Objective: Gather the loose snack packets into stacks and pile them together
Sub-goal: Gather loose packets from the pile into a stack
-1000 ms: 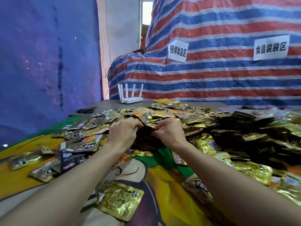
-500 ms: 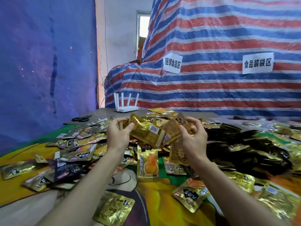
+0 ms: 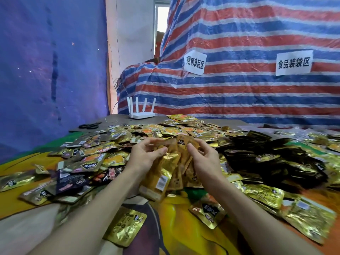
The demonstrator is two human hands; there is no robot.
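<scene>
Bunch of gold packets (image 3: 166, 173) is held upright between both hands, raised off the table, bottom edges hanging toward the cloth (image 3: 185, 234). Left hand (image 3: 145, 155) is closed on the bunch's left side, thumb across the front face, fingers curled over the top edges. Right hand (image 3: 202, 155) presses the right side, thumb on the front, fingers bent behind.

Change over the last second: hands were down in the heap a second ago, palms down, scooping. Half a second ago they lifted, holding a loose fan of packets wide apart, one packet dangling below. Now the hands are closer together and the fan has collapsed into a rough bundle. Edges are not aligned; lower corners splay out.

Judgement: the gather step is done for this handful and squaring is under way. The bundle probably needs tapping or sliding level before it counts as a stack.

Beyond the hands: the main loose heap (image 3: 165, 129) lies just past the fingertips. Left of the left hand, mixed dark and gold packets (image 3: 82, 162) are scattered. Right of the right hand, a dark pile (image 3: 266, 159). Under the forearms, single packets (image 3: 127, 229) lie apart on the cloth. Most of the task remains.

Farther off: scissors (image 3: 90, 125) and a white router (image 3: 141, 112).
</scene>
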